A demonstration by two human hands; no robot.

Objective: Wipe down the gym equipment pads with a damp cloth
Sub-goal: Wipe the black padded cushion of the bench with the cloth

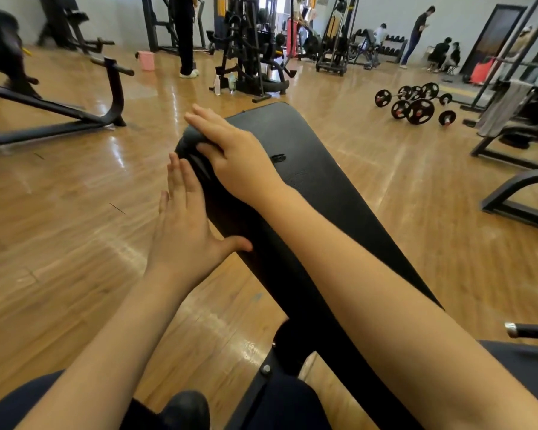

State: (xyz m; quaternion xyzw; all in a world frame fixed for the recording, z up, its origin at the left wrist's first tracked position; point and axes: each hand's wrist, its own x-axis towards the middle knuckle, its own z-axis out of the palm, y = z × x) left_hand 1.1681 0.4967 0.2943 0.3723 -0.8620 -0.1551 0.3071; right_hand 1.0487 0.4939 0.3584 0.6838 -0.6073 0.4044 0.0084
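A long black bench pad [311,187] runs diagonally from the bottom middle up to the centre of the view. A dark grey cloth [194,139] is bunched on the pad's upper left edge. My right hand [236,159] lies over the cloth and presses it onto the pad, with the fingers stretched out to the left. My left hand [184,231] rests flat against the pad's left side below the cloth, fingers straight and pointing up, thumb hooked on the pad's top edge. It holds nothing.
Wooden floor surrounds the bench. A black machine frame [112,97] stands on the left and more frames [510,200] on the right. Barbells with plates [416,108] lie at the right. A pink bucket [146,60], bottles [217,85] and several people are at the back.
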